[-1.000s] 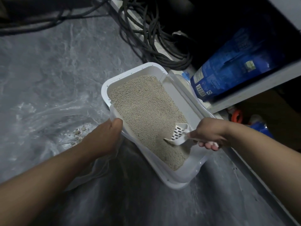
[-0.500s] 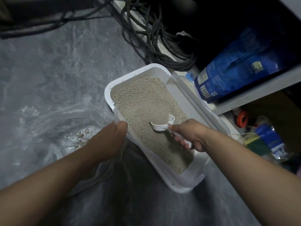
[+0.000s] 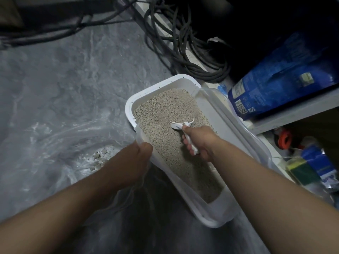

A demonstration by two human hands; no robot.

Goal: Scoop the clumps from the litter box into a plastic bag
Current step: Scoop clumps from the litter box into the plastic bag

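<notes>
Inspector: Litter box, white, sits on the grey floor, its far end near a coil of dark cables. It holds pale grain litter across most of its bed; a bare strip of the inner wall shows on the right side.

Clerk: And the hands?

Inspector: Right hand is clenched round the handle of a white scoop, whose blade lies in the litter toward the far half of the box. Left hand grips the near left rim of the box, thumb over the edge, together with clear plastic film there.

Clerk: The bag?

Inspector: Clear plastic bag lies spread on the floor just left of the box. Inside it, a small heap of pale clumps, beside the left wrist.

Clerk: Anything else?

Inspector: Blue sack with a barcode lies on a shelf to the right of the box. Below that shelf, an orange item and a blue packet, both too dim to identify.
</notes>
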